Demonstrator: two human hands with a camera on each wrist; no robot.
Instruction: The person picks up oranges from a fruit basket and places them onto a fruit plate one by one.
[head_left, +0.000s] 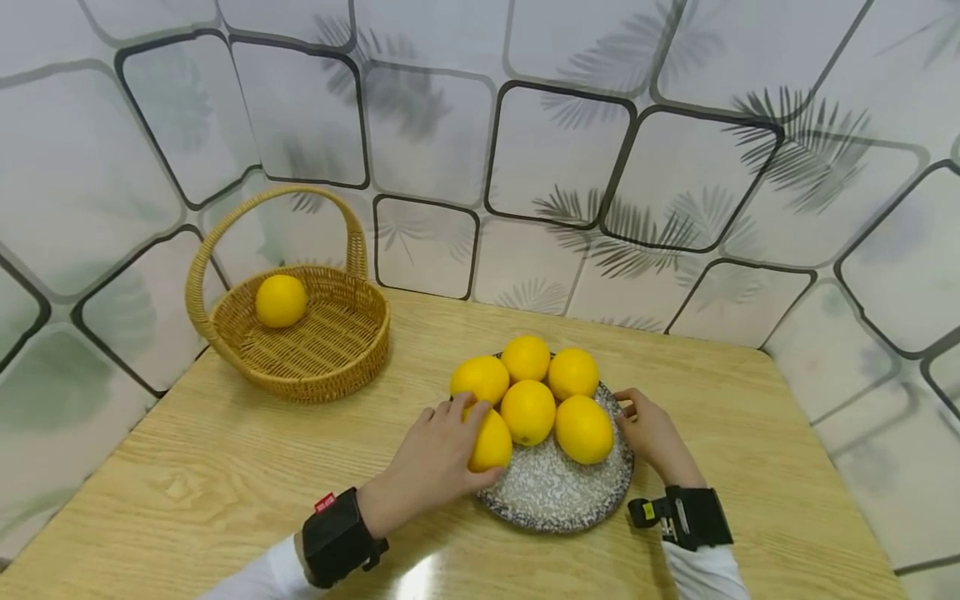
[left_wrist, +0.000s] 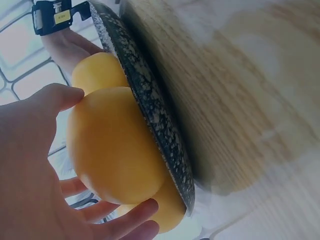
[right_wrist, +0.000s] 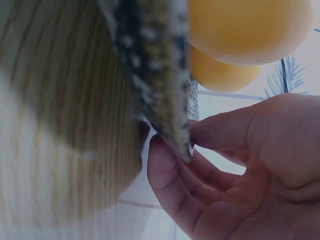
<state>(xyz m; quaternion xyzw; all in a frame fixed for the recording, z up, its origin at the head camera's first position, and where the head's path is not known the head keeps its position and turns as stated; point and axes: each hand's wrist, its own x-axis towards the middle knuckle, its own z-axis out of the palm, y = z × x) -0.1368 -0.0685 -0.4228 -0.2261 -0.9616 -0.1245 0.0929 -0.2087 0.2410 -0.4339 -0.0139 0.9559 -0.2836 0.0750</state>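
A speckled grey plate [head_left: 562, 496] holds several yellow-orange oranges [head_left: 528, 412] grouped toward its back. My left hand [head_left: 429, 454] curls round the nearest-left orange [left_wrist: 115, 145], thumb on one side and fingers on the other. That fruit sits at the plate's left side, close against its neighbours. On the right, my right hand [head_left: 654, 435] pinches the plate's rim [right_wrist: 160, 95], the thumb over the top and curled fingers underneath, as the right wrist view shows.
At the back left stands a wicker basket [head_left: 337, 387] with a tall arched handle, one orange [head_left: 281, 301] inside it. The wooden table [head_left: 300, 467] meets a patterned wall [head_left: 555, 150] along its back edge.
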